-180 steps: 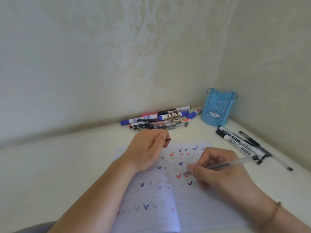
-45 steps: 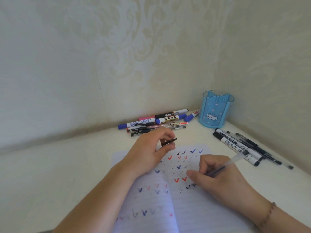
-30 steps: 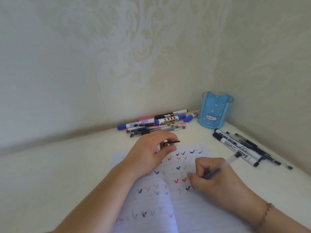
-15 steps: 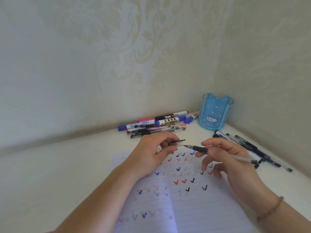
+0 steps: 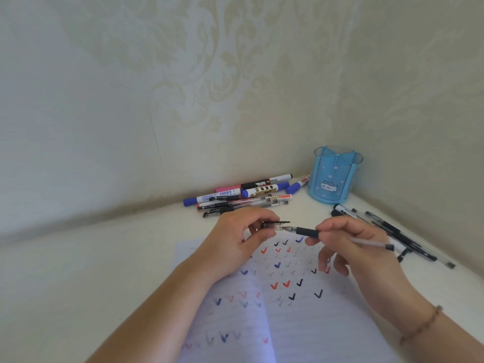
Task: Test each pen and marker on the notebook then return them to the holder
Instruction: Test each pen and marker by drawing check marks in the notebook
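An open lined notebook (image 5: 301,326) lies in front of me, covered with red, blue and black tick marks. Above its top edge my right hand (image 5: 351,247) holds a clear gel pen (image 5: 309,231) with a black grip, its tip pointing left. My left hand (image 5: 235,239) pinches the pen's clear cap (image 5: 273,226), and the tip sits right at the cap's mouth. The blue pen holder (image 5: 334,176) with a cat picture stands in the back right corner and looks empty.
A pile of markers and gel pens (image 5: 243,196) lies along the back wall, left of the holder. Several black pens and markers (image 5: 387,231) lie to the right of the notebook near the side wall. Walls close off the back and right.
My right hand stopped writing, lifted the pen off the page and turned its tip toward the cap in my left hand. A new black tick shows on the right page.
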The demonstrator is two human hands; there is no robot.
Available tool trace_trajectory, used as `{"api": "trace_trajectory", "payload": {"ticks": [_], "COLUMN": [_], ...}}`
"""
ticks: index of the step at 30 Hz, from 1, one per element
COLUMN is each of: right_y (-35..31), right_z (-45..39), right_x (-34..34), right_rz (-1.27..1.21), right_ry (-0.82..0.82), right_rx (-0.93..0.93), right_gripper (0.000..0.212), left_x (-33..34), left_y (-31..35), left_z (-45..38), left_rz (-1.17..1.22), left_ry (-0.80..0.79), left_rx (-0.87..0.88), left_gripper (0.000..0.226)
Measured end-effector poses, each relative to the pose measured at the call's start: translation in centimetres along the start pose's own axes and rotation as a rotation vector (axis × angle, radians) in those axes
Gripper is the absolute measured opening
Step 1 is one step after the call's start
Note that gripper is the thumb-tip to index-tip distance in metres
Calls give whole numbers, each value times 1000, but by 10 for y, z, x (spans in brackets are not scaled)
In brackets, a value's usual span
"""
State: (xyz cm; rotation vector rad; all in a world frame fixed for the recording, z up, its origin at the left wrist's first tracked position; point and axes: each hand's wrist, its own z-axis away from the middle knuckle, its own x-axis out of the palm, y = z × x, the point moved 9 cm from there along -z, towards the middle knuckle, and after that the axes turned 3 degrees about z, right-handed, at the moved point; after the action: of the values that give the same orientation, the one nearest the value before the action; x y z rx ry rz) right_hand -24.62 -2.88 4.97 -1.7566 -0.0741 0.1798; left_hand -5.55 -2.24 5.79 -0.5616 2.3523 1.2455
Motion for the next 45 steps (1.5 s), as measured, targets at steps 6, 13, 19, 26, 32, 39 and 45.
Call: {"api": "trace_trajectory", "payload": {"ticks": [6,13,19,26,32,39,45], "right_y": [0,-4,-3,-20,-1,19,3], "right_z": [0,4,1,-16,-28,-31,-27], "right_x": [9,8,13,-45,-129,-141,-121], "right_rz": [67,57,29,612,1191,1282,1233], "right_ry": [-44,-39,-80,213,474,452,503], "right_rx": [0,-50,-103,-329,-2,161,8], "right_gripper": [13,17,17,26,16,16,18], "left_x": [6,5,11,-16,-45,-45,-55], "left_y": [7,7,13,-34,-77,-82,-89], "left_z": [3,4,2,-6,1,3,8], "left_rz": [17,152,253,-235,-538,-644,-706], "left_ry": [-35,1,-43,34,218,193,241], "left_rx": [17,-48,-75,-179,-409,-503,-593], "left_gripper": [21,29,34,45,27,25,23]}}
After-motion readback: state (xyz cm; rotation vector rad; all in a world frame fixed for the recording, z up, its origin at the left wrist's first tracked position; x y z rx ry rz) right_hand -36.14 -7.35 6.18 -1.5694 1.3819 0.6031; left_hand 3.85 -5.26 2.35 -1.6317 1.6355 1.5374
